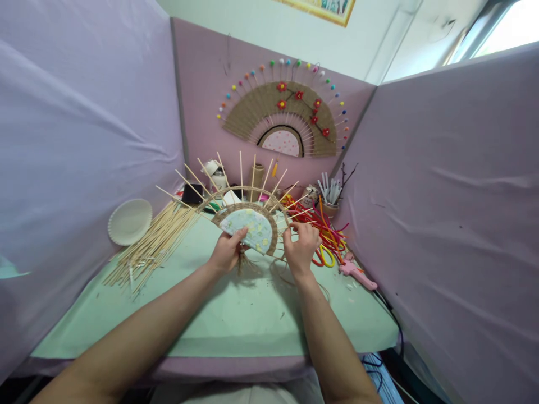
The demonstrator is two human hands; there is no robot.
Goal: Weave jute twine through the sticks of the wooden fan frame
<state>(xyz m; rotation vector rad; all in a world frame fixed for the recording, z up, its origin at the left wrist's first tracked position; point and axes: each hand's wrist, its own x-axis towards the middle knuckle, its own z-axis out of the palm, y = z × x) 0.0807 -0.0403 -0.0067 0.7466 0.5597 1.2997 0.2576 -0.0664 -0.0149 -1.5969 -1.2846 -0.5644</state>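
My left hand [227, 250] grips the lower edge of a half-round fan frame [248, 225], its thumb across the light blue flowered cloth centre. A woven twine band borders the cloth, and wooden sticks fan outward from it. An arc of twine [242, 189] runs across the sticks farther out. At the right end of that arc, my right hand [301, 244] pinches with thumb and forefinger; the twine seems to be between them, though the fingertips partly hide it. Loose twine [283, 274] trails onto the table below the frame.
Many thin sticks [158, 241] lie at the left beside a white dish [129, 222]. To the right are coloured pipe cleaners [322, 235], a pink glue gun [357, 274] and a pot of glue sticks [330, 193]. A finished fan [290, 106] hangs on the back panel.
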